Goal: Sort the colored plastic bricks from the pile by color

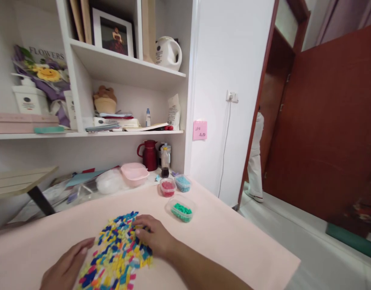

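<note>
Hands rest flat and open on the pink surface, gripping nothing: the left hand lies at the left margin of a heap of small coloured pieces, and the right hand lies on the heap's far right side, fingers spread over the pieces. The heap sits near the surface's near edge. Beyond it, toward the far right corner, stand three open tubs: green, red and blue. A wide sweep of either palm could, I judge, push loose pieces over the near edge, since the heap spreads thin there. A forearm swinging right could also knock the green tub, which is the closest, and mix its sorted contents back in.
</note>
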A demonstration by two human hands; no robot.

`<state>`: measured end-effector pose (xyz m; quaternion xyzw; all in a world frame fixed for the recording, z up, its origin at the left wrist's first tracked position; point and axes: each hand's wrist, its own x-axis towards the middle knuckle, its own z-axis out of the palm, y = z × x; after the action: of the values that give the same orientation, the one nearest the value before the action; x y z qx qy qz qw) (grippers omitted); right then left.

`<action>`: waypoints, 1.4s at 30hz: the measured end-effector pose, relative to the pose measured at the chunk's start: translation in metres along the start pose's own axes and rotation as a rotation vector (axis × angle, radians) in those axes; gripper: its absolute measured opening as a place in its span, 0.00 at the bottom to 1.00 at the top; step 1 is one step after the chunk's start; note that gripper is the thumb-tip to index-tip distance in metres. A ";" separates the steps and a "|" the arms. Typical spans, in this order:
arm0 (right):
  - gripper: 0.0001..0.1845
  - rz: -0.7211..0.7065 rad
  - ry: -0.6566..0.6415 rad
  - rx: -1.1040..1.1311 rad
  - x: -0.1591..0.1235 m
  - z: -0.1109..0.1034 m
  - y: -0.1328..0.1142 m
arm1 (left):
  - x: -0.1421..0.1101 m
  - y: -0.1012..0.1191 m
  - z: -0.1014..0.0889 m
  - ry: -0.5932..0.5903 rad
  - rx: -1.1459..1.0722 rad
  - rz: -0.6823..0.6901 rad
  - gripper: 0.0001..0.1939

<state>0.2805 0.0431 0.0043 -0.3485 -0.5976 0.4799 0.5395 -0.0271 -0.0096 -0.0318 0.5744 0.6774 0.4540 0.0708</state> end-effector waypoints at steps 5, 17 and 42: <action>0.22 -0.160 0.026 -0.265 -0.002 -0.026 -0.019 | 0.009 0.005 -0.007 -0.130 -0.131 -0.065 0.18; 0.22 -0.090 -0.215 -0.440 -0.001 -0.011 0.015 | -0.034 0.027 -0.064 -0.012 0.208 0.172 0.15; 0.25 0.056 -0.133 -0.082 0.001 0.001 0.016 | -0.045 0.041 -0.043 -0.339 0.535 0.505 0.26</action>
<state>0.2775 0.0484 -0.0105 -0.3542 -0.6414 0.4919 0.4703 -0.0097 -0.0731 0.0028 0.7877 0.5880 0.1635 -0.0841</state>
